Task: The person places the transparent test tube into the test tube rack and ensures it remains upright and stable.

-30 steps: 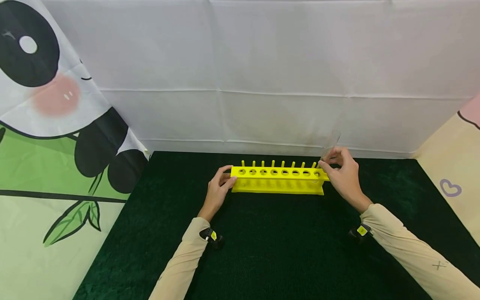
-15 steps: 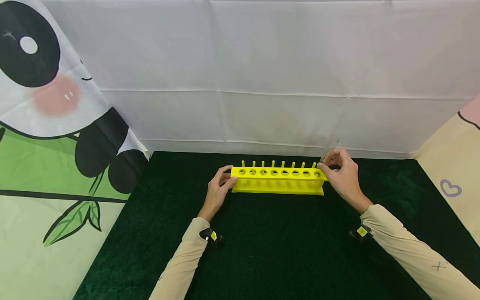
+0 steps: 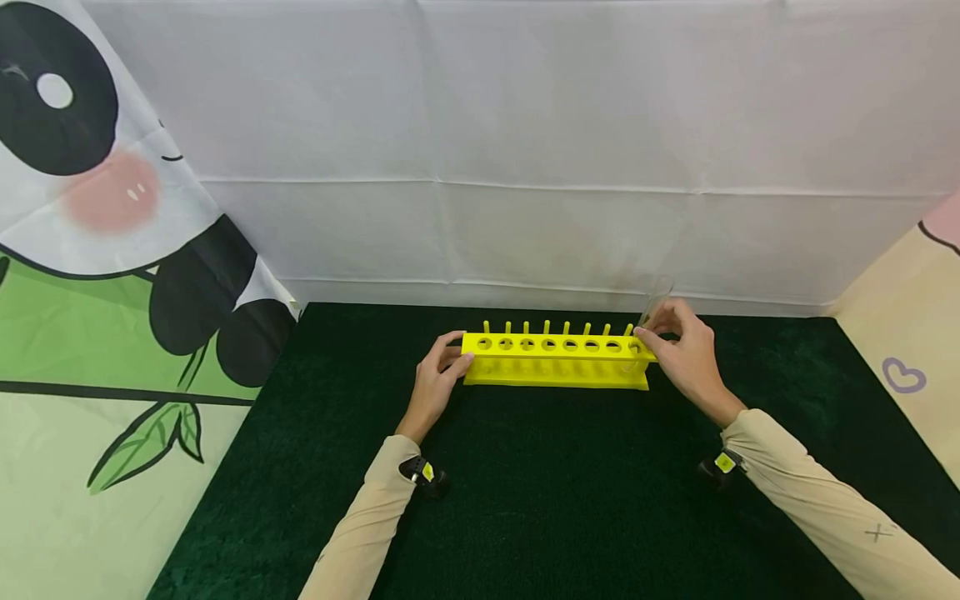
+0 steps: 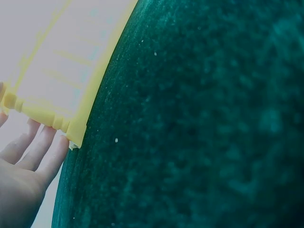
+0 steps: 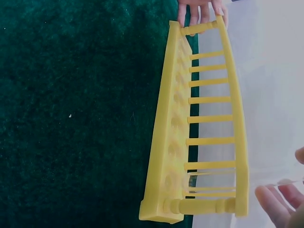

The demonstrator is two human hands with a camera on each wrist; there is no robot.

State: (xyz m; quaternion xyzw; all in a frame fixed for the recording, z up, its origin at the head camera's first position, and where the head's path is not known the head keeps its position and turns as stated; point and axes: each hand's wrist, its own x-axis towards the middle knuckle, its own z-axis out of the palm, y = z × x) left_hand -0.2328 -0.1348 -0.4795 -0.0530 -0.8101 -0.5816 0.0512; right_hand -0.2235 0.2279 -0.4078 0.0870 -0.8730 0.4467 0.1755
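A yellow test tube rack [image 3: 555, 374] stands on the dark green cloth, with a row of round holes along its top and pegs behind them. At its left end my left hand [image 3: 433, 387] holds the rack, thumb at the front corner and the other fingers against the end. My right hand [image 3: 692, 354] pinches a clear glass test tube [image 3: 654, 300] between thumb and fingers above the right end. The tube's lower part goes through the rightmost hole, and its glass shows between the plates in the right wrist view, beside the end post [image 5: 202, 206] of the rack.
Behind the rack, the cloth-covered table [image 3: 555, 500] ends at a white fabric backdrop [image 3: 555, 233]. A printed panda curtain [image 3: 112, 333] hangs at the left, and a cream panel [image 3: 907, 333] stands at the right.
The test tube has sunk lower through the rightmost hole, its top end coming down. My right hand has shifted slightly left and down with it. Left hand and rack have stayed put.
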